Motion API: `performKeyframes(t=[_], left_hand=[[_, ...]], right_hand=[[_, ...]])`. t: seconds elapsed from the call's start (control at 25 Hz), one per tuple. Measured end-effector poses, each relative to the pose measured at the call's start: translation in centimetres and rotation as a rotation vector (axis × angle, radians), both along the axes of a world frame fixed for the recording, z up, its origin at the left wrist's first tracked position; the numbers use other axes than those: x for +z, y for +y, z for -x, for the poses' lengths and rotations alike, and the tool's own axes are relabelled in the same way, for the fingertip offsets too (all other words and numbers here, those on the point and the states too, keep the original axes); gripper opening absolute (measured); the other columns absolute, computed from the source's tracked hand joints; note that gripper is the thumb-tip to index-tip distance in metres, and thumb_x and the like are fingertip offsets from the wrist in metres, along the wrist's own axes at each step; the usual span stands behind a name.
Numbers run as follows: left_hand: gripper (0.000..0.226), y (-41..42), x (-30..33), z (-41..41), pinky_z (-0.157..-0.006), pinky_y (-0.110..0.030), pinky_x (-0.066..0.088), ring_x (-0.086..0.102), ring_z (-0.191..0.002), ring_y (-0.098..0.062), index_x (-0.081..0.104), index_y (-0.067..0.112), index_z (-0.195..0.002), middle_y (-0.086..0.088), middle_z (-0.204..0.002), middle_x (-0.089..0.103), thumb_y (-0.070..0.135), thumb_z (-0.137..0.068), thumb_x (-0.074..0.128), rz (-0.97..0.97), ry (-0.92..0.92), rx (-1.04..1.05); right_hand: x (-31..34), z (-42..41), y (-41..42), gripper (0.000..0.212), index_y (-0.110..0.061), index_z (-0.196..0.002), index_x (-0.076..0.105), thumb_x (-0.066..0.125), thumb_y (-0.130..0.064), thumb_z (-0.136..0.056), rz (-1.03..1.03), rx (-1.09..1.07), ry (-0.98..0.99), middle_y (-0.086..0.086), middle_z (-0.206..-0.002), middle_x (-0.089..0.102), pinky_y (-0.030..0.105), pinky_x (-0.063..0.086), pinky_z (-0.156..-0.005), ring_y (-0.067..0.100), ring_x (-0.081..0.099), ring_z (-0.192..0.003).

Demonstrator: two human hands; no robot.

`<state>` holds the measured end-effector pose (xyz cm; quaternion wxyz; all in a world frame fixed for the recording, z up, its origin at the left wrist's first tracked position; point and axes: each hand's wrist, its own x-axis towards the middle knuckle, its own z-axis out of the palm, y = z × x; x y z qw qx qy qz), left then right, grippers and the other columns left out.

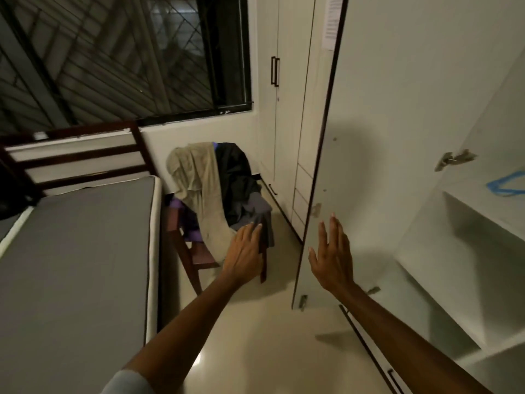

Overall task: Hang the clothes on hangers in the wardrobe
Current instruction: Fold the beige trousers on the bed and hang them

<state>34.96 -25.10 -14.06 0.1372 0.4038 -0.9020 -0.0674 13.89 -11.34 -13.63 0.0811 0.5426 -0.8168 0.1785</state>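
Nothing is hung yet: the clothes (204,191) are draped over the chair (196,257) back, the wardrobe (460,228) door is opened, and both left hand (244,254) and right hand (332,260) are held empty, fingers straight, slightly spread.

One chair (199,257), one bed (71,251), two hands, several draped clothes (204,189).

Beige garment (199,191), black garment (237,177) and purple cloth (191,223) on dark reddish-brown chair (199,258). Grey mattress (76,251) with white edging. Dark brown bed frame (76,155). White wardrobe door (397,137), dark-edged. Blue scribble (505,184) on white wardrobe interior. Cream floor (255,336).
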Motion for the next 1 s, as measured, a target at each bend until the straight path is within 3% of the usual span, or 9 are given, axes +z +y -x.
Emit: performKeyframes(t=[0.28, 0.52, 0.6, 0.76, 0.88, 1.0], left_hand=[[0.091, -5.3, -3.5, -10.4, -0.118, -0.044, 0.036, 0.034, -0.145, -0.031, 0.025, 0.011, -0.158, -0.012, -0.16, 0.032, 0.027, -0.08, 0.07, -0.057, -0.052, 0.218], [0.085, -11.3, -7.1, -16.4, -0.1, -0.035, 0.05, 0.056, -0.122, -0.025, 0.043, 0.016, -0.145, -0.005, -0.139, 0.054, 0.026, -0.071, 0.084, -0.162, 0.027, 0.273], [0.083, -13.6, -8.5, -17.8, -0.091, -0.029, 0.055, 0.059, -0.112, -0.018, 0.039, 0.02, -0.145, -0.002, -0.137, 0.054, 0.033, -0.074, 0.08, -0.244, 0.017, 0.303], [0.084, -16.9, -10.2, -18.6, -0.104, -0.034, 0.048, 0.056, -0.125, -0.023, 0.034, 0.016, -0.154, -0.005, -0.151, 0.045, 0.037, -0.083, 0.074, -0.265, -0.038, 0.258], [0.081, -19.9, -11.8, -19.0, -0.103, -0.033, 0.05, 0.057, -0.124, -0.023, 0.034, 0.018, -0.153, -0.005, -0.15, 0.047, 0.043, -0.084, 0.07, -0.284, -0.032, 0.269], [0.08, -23.7, -14.7, -18.6, -0.101, -0.037, 0.051, 0.058, -0.123, -0.022, 0.036, 0.021, -0.151, -0.003, -0.145, 0.052, 0.063, -0.086, 0.053, -0.366, 0.047, 0.334]], right_hand=[[-3.7, -7.6, -7.9, 0.084, -0.005, -0.161, 0.022, 0.062, -0.037, -0.095, -0.072, 0.156, -0.081, 0.023, -0.168, 0.015, 0.052, 0.037, -0.117, 0.04, 0.024, -0.152], [-7.8, -13.4, -16.3, 0.089, -0.006, -0.162, 0.02, 0.067, -0.039, -0.093, -0.175, 0.14, -0.176, 0.023, -0.168, 0.015, 0.051, 0.039, -0.115, 0.041, 0.026, -0.152], [-8.9, -15.2, -19.3, 0.087, -0.008, -0.162, 0.02, 0.065, -0.038, -0.094, -0.19, 0.133, -0.213, 0.021, -0.168, 0.015, 0.051, 0.039, -0.115, 0.041, 0.026, -0.151], [-10.4, -17.4, -24.1, 0.077, -0.01, -0.159, 0.032, 0.066, -0.029, -0.093, -0.16, 0.126, -0.3, 0.016, -0.166, 0.027, 0.052, 0.042, -0.114, 0.039, 0.032, -0.148], [-12.1, -18.5, -27.1, 0.076, -0.008, -0.156, 0.037, 0.071, -0.026, -0.09, -0.192, 0.123, -0.308, 0.017, -0.163, 0.032, 0.05, 0.044, -0.113, 0.039, 0.036, -0.146], [-14.4, -18.6, -31.0, 0.079, -0.007, -0.156, 0.037, 0.072, -0.03, -0.089, -0.278, 0.113, -0.295, 0.019, -0.161, 0.034, 0.05, 0.044, -0.113, 0.04, 0.038, -0.145]])
